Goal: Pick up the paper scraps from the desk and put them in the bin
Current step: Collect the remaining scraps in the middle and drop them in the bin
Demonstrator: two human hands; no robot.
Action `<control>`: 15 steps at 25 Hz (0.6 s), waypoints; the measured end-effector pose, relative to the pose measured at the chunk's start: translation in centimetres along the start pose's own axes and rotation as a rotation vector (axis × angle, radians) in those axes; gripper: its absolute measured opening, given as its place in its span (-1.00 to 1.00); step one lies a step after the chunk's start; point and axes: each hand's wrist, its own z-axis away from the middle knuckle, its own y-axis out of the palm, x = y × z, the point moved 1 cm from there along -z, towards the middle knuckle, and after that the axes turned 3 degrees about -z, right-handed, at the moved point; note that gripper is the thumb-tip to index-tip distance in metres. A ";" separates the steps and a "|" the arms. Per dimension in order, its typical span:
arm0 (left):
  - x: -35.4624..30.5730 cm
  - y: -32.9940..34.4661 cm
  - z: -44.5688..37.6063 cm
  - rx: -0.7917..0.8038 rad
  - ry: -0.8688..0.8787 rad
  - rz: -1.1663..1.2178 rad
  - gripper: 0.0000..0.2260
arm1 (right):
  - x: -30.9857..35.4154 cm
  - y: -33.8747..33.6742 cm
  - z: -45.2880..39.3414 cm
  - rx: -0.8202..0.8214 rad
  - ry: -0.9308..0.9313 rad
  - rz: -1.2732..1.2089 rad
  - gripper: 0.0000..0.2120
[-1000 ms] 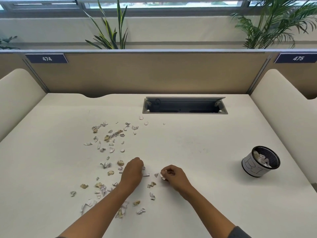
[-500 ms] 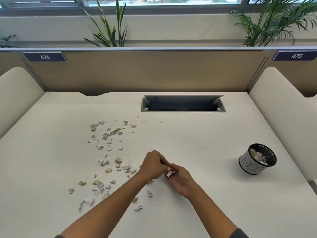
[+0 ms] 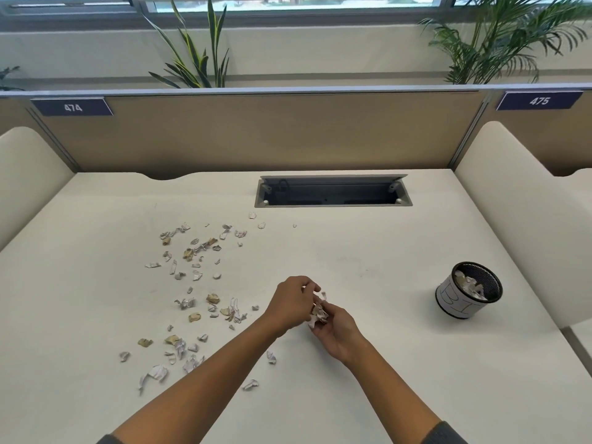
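Observation:
Several small white and tan paper scraps (image 3: 192, 274) lie scattered over the left half of the cream desk (image 3: 368, 379). My right hand (image 3: 338, 331) is cupped palm up just above the desk, holding a small wad of scraps (image 3: 317, 314). My left hand (image 3: 293, 302) hovers against it from the left, fingers curled, pinching a scrap (image 3: 323, 295) over the wad. The bin (image 3: 468, 291), a small black mesh cup with a white paper band, stands to the right with scraps inside.
A grey open cable tray (image 3: 333, 192) is recessed in the desk's far middle. A tan partition (image 3: 256, 133) closes the back, and cream side panels (image 3: 519, 200) flank the desk. Plants stand behind the partition.
My left hand left the scraps on the desk and moved right to meet my right hand, which turned palm up with scraps collecting in it.

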 end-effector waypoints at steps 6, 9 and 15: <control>-0.5 0.4 -0.1 -0.047 0.037 0.004 -0.77 | 1.5 -1.1 0.9 -0.042 -0.033 -0.088 -0.81; -0.2 0.8 -0.2 -0.043 0.047 -0.044 -0.81 | 3.0 -1.5 2.0 -0.047 -0.037 -0.226 -0.78; 0.2 1.8 0.2 0.006 0.039 -0.047 -0.82 | 11.3 -3.3 4.7 0.001 -0.229 -0.427 -0.79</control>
